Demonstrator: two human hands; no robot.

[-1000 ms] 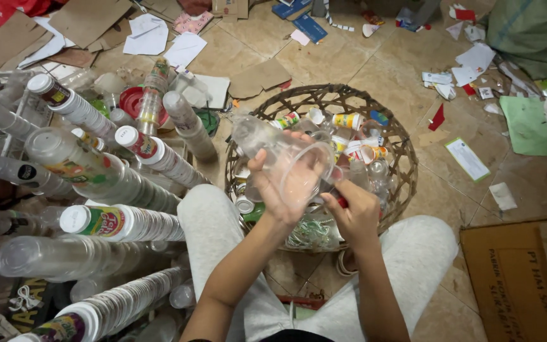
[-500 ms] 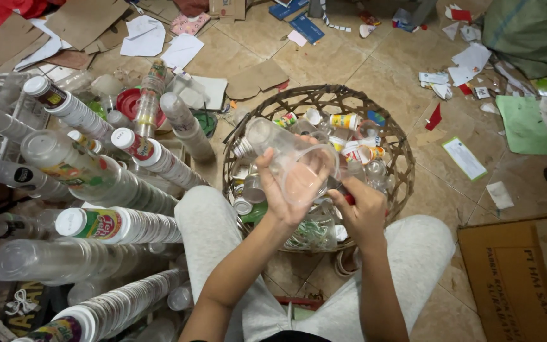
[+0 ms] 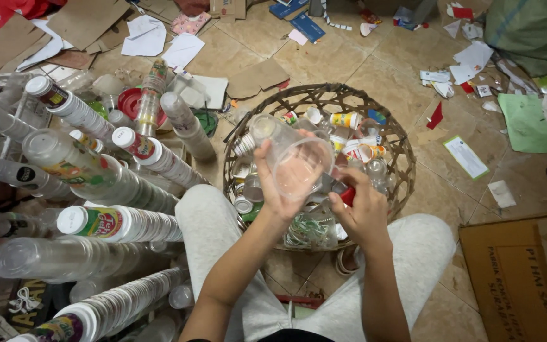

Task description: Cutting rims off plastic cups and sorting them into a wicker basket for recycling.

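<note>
My left hand (image 3: 272,190) grips a clear plastic cup (image 3: 289,155), held on its side above the woven basket (image 3: 392,136), its mouth facing me. My right hand (image 3: 363,212) is beside it, closed on a small tool with a red handle (image 3: 347,195) whose tip reaches toward the cup's rim. The basket holds several loose used cups, some clear, some printed. I sit on the floor with my knees on either side of the basket.
Long stacks of nested cups (image 3: 125,225) lie piled at my left. Cardboard scraps (image 3: 254,77), paper pieces and a green sheet (image 3: 527,120) litter the tiled floor. A brown cardboard box (image 3: 520,278) lies at right; a green sack (image 3: 530,25) at top right.
My left hand has turned the clear cup slightly so its mouth faces me more. My right hand stays close under it with the red-handled tool.
</note>
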